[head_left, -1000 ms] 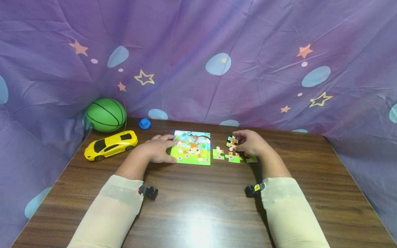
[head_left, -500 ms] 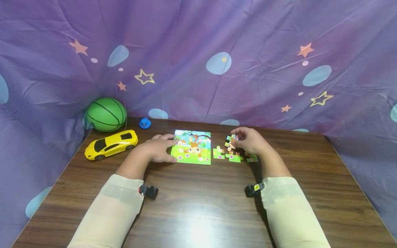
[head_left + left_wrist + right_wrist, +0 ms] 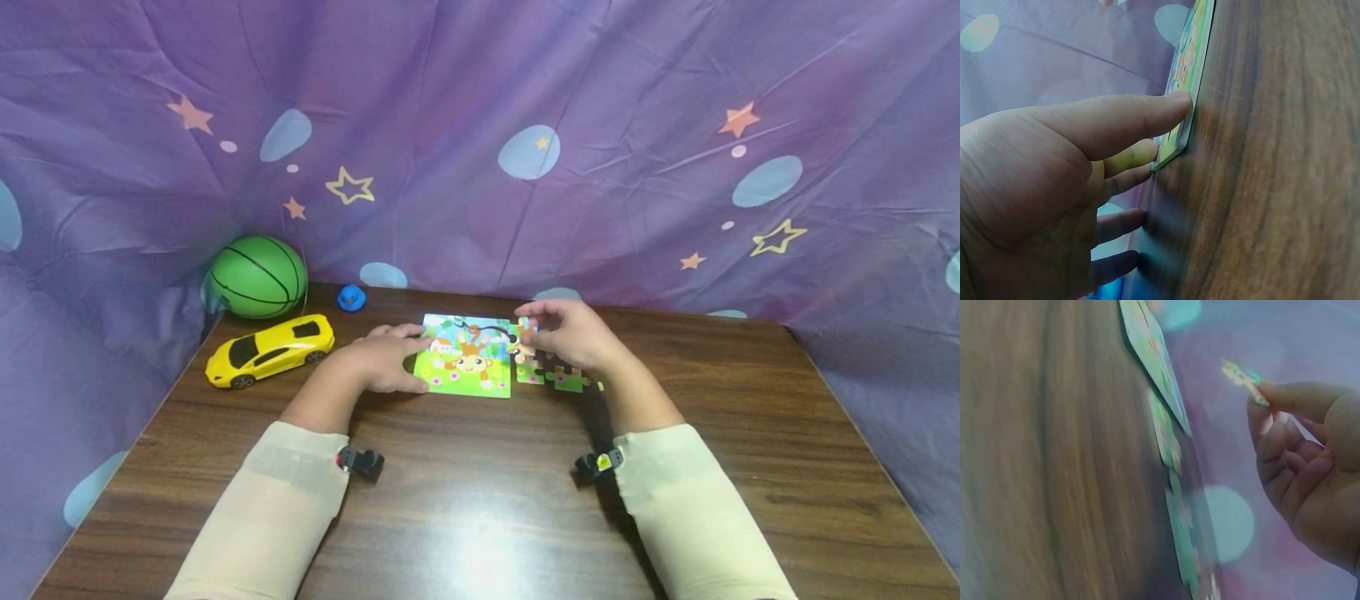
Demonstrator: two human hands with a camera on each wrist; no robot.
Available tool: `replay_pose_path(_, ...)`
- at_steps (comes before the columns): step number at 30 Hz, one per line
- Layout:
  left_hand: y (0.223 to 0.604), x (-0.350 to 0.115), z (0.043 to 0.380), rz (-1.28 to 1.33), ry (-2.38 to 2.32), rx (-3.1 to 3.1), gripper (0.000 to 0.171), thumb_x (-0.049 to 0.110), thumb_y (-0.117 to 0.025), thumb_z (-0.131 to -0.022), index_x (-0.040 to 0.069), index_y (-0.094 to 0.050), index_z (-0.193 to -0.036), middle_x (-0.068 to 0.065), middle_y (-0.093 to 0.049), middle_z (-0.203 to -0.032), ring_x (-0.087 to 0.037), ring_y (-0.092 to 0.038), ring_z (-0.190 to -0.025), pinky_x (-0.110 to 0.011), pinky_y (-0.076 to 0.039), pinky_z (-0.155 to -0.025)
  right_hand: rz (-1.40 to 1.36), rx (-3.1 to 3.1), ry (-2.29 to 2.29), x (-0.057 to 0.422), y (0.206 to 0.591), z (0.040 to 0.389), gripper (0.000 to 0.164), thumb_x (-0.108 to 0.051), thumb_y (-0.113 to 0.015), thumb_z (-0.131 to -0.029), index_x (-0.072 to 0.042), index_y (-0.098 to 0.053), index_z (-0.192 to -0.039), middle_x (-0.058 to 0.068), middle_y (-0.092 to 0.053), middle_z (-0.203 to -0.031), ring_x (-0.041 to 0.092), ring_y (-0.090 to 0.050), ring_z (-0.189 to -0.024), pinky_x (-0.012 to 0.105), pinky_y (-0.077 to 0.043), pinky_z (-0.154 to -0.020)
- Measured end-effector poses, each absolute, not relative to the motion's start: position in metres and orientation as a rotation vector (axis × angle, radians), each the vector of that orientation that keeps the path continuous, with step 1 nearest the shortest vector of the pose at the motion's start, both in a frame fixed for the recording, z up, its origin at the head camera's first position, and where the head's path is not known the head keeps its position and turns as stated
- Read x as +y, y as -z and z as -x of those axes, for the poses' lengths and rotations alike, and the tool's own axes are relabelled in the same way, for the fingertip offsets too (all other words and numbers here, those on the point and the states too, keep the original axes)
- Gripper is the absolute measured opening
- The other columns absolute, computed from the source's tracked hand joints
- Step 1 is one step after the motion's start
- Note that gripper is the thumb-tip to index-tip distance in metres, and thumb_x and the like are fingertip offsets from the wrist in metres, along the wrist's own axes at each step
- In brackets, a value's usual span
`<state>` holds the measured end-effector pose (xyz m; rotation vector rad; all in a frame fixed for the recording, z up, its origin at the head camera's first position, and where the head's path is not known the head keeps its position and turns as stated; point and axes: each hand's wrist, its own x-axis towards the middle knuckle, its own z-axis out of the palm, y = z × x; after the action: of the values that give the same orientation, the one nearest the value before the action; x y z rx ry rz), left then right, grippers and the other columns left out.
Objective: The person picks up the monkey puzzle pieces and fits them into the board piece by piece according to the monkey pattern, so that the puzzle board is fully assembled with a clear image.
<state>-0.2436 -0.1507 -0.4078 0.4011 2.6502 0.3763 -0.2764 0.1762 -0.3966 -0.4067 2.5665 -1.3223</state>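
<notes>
A puzzle board (image 3: 472,379) with a monkey picture lies flat in the middle of the table in the head view. My left hand (image 3: 384,363) rests at its left edge, fingers spread and fairly straight; in the left wrist view the thumb (image 3: 1141,119) touches the board's rim. Between thumb and index finger, my right hand (image 3: 576,335) pinches a jigsaw piece (image 3: 1244,381), raised off the table near the board's right edge. Below that hand, loose jigsaw pieces (image 3: 568,380) lie on the table, partly hidden by it.
Left of the board stand a yellow toy car (image 3: 270,350), a green ball (image 3: 258,277) and a small blue rubber duck (image 3: 351,297). A purple curtain (image 3: 420,167) hangs behind the wooden table (image 3: 450,467).
My right hand has lifted the jigsaw piece and carried it left, from above the loose pieces to the board's right edge. The left hand has stayed in place.
</notes>
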Motion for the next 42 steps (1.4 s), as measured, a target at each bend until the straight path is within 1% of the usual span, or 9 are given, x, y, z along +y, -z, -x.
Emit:
replay_pose_path(3, 0.408, -0.151, 0.244, -0.408, -0.375, 2.656, 0.088, 0.054, -0.074, -0.094, 0.03, -0.035, -0.169, 0.001, -0.02, -0.181, -0.042, -0.017, -0.166, -0.076, -0.02, -0.129, 0.388, 2.487, 1.324, 0.161, 0.397, 0.277, 0.041, -0.016, -0.082, -0.094, -0.017, -0.072, -0.134, 0.007, -0.069, -0.106, 0.026, -0.065, -0.071, 0.031, -0.052, -0.052)
replay_pose_path(6, 0.409, -0.152, 0.244, -0.403, -0.375, 2.657, 0.088, 0.054, -0.074, -0.094, 0.03, -0.035, -0.169, 0.001, -0.021, -0.181, -0.042, -0.017, -0.166, -0.076, -0.02, -0.128, 0.413, 2.476, 1.29, 0.147, 0.401, 0.28, 0.041, -0.014, -0.083, -0.092, -0.016, -0.074, -0.132, 0.006, -0.069, -0.109, 0.02, -0.064, -0.075, 0.027, -0.053, -0.054)
replay_pose_path(9, 0.41, -0.152, 0.245, -0.397, -0.372, 2.653, 0.088, 0.054, -0.074, -0.094, 0.03, -0.035, -0.169, 0.001, -0.02, -0.181, -0.042, -0.016, -0.166, -0.077, -0.019, -0.128, 0.448, 2.479, 1.249, 0.135, 0.407, 0.284, 0.041, -0.014, -0.083, -0.091, -0.013, -0.075, -0.131, 0.006, -0.07, -0.109, 0.014, -0.064, -0.08, 0.028, -0.058, -0.061)
replay_pose_path(15, 0.41, -0.152, 0.246, -0.393, -0.37, 2.65, 0.088, 0.055, -0.074, -0.094, 0.031, -0.035, -0.169, 0.001, -0.02, -0.181, -0.041, -0.016, -0.166, -0.076, -0.019, -0.128, 0.449, 2.47, 1.201, 0.115, 0.415, 0.291, 0.039, -0.012, -0.084, -0.089, -0.014, -0.077, -0.128, 0.006, -0.07, -0.107, 0.015, -0.064, -0.075, 0.029, -0.06, -0.064)
replay_pose_path(20, 0.409, -0.151, 0.245, -0.389, -0.371, 2.641, 0.088, 0.055, -0.074, -0.094, 0.031, -0.034, -0.169, 0.002, -0.019, -0.181, -0.04, -0.015, -0.167, -0.076, -0.018, -0.129, 0.414, 2.473, 1.183, 0.101, 0.416, 0.297, 0.039, -0.01, -0.085, -0.089, -0.014, -0.076, -0.126, 0.007, -0.069, -0.111, 0.017, -0.067, -0.085, 0.032, -0.064, -0.071)
replay_pose_path(25, 0.407, -0.151, 0.244, -0.387, -0.372, 2.633, 0.088, 0.056, -0.073, -0.095, 0.032, -0.033, -0.17, 0.002, -0.018, -0.182, -0.041, -0.015, -0.167, -0.077, -0.017, -0.129, 0.42, 2.548, 1.067, 0.091, 0.417, 0.301, 0.036, -0.011, -0.084, -0.09, -0.015, -0.077, -0.125, 0.004, -0.072, -0.109, 0.017, -0.065, -0.093, 0.029, -0.06, -0.078)
replay_pose_path(32, 0.409, -0.151, 0.245, -0.399, -0.376, 2.636, 0.088, 0.055, -0.073, -0.095, 0.032, -0.033, -0.17, 0.002, -0.017, -0.182, -0.041, -0.015, -0.167, -0.077, -0.018, -0.129, 0.475, 2.675, 0.86, 0.086, 0.42, 0.302, 0.036, -0.017, -0.081, -0.092, -0.014, -0.077, -0.128, 0.003, -0.074, -0.11, 0.018, -0.066, -0.101, 0.035, -0.056, -0.096)
replay_pose_path(39, 0.409, -0.152, 0.245, -0.396, -0.376, 2.635, 0.088, 0.055, -0.073, -0.095, 0.032, -0.033, -0.17, 0.002, -0.018, -0.182, -0.041, -0.015, -0.167, -0.076, -0.018, -0.129, 0.439, 2.681, 0.838, 0.084, 0.421, 0.301, 0.031, -0.018, -0.084, -0.088, -0.013, -0.081, -0.118, -0.002, -0.073, -0.096, 0.013, -0.063, -0.084, 0.027, -0.054, -0.081)
replay_pose_path(42, 0.409, -0.152, 0.244, -0.397, -0.376, 2.636, 0.088, 0.055, -0.073, -0.095, 0.032, -0.033, -0.169, 0.002, -0.018, -0.182, -0.04, -0.015, -0.167, -0.076, -0.019, -0.129, 0.434, 2.68, 0.832, 0.084, 0.421, 0.301, 0.029, -0.018, -0.085, -0.088, -0.014, -0.082, -0.117, -0.002, -0.074, -0.095, 0.013, -0.064, -0.084, 0.028, -0.055, -0.082)
